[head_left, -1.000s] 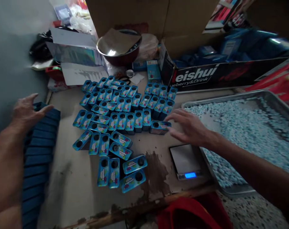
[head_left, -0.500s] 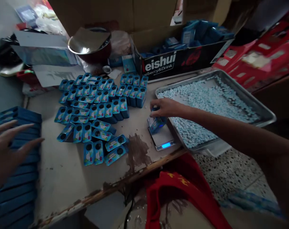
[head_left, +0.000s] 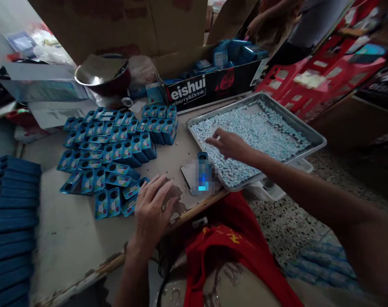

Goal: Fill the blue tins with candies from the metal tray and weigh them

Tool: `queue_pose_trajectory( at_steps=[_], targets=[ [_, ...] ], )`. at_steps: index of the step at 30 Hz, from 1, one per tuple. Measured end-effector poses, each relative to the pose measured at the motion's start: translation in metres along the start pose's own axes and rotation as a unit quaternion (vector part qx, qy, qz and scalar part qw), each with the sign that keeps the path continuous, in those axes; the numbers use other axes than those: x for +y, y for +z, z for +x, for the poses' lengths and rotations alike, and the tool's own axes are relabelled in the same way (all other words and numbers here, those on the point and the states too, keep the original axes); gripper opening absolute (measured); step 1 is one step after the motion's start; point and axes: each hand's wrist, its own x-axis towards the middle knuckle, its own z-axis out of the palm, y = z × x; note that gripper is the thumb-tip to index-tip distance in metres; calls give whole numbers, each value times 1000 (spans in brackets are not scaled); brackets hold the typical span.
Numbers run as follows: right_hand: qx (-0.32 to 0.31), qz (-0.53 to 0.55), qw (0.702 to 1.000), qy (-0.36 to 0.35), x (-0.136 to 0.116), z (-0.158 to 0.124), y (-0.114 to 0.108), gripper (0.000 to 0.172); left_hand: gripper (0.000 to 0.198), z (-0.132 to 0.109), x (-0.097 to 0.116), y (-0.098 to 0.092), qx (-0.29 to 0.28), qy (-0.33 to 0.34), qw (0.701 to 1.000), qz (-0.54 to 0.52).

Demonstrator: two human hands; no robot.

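My left hand (head_left: 153,207) is over the table's front edge, fingers loosely spread and empty, partly covering the nearest blue tins (head_left: 134,187). My right hand (head_left: 229,143) is above the left side of a metal tray (head_left: 315,143) of small pale-blue candies (head_left: 245,128). Its fingers look apart, with nothing visible in them. Below it, a small digital scale (head_left: 189,177) with a lit display lies against the tray, partly blurred out. A blue tin (head_left: 202,156) shows at the scale's far side. Many tins with round openings stand grouped left of the scale.
Stacked blue tins (head_left: 13,204) line the table's left side. Behind are a steel bowl (head_left: 100,76) and a black printed carton (head_left: 213,87) holding blue packs. Red plastic crates (head_left: 286,81) stand at right, with another person's arm (head_left: 270,17) beyond.
My left hand has come from the stacked tins at far left to the front of the tin group. My right hand has let go of the tin at the scale and moved over the tray.
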Motion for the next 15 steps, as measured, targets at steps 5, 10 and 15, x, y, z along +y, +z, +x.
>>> queue_pose_trajectory(
  at_steps=[5, 10, 15],
  targets=[
    [-21, -55, 998, -8, 92, -38, 2, 79, 33, -15, -7, 14, -25, -36, 999, 15],
    [-91, -52, 978, -181, 106, -53, 35, 72, 27, -3, 11, 17, 27, -58, 996, 65],
    [-135, -81, 968, -195, 92, -30, 37, 18, 30, 23, 22, 17, 18, -89, 990, 104]
  ],
)
